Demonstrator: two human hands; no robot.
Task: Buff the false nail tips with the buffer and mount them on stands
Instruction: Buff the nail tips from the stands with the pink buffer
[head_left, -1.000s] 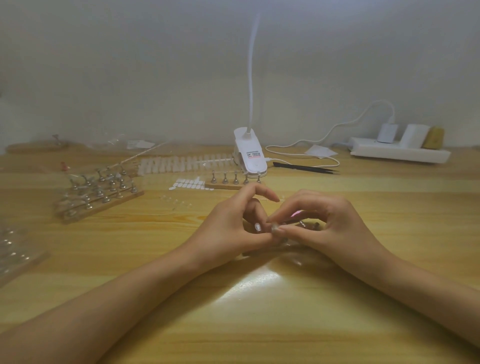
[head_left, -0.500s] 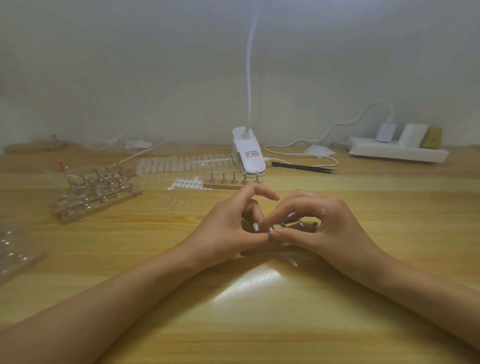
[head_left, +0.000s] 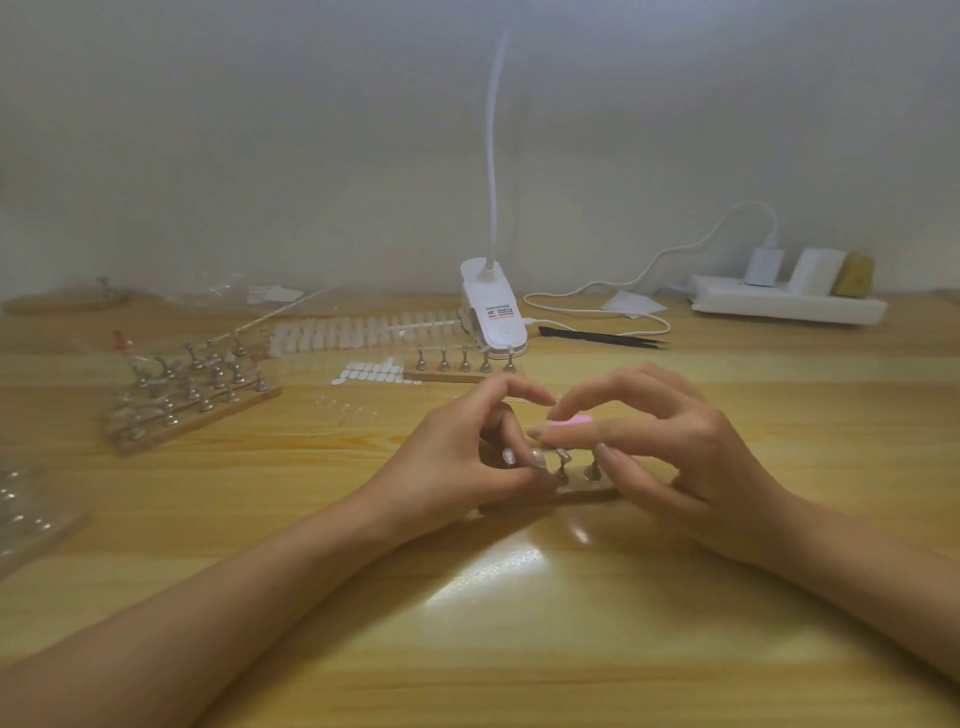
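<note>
My left hand (head_left: 467, 457) has its fingers curled over the left end of a small wooden nail stand (head_left: 589, 491), thumb against its base. Two metal pegs (head_left: 563, 464) stick up between my hands. Whether a nail tip sits on a peg is too small to tell. My right hand (head_left: 675, 447) hovers over the stand's right end and pinches a pink buffer (head_left: 571, 422) between index finger and thumb. A strip of white false nail tips (head_left: 363, 332) lies further back.
A rack of several metal stands (head_left: 192, 400) is at the left, and another stand (head_left: 462, 370) and white adhesive tabs (head_left: 374, 371) lie behind my hands. A clip lamp (head_left: 493, 317), black tweezers (head_left: 602, 338) and a power strip (head_left: 789, 306) are at the back. Clear packaging (head_left: 31, 509) lies at the left edge.
My hands were pinched together over the stand; now the right hand has drawn slightly right and up, uncovering the pegs and the pink buffer. The left hand stays put.
</note>
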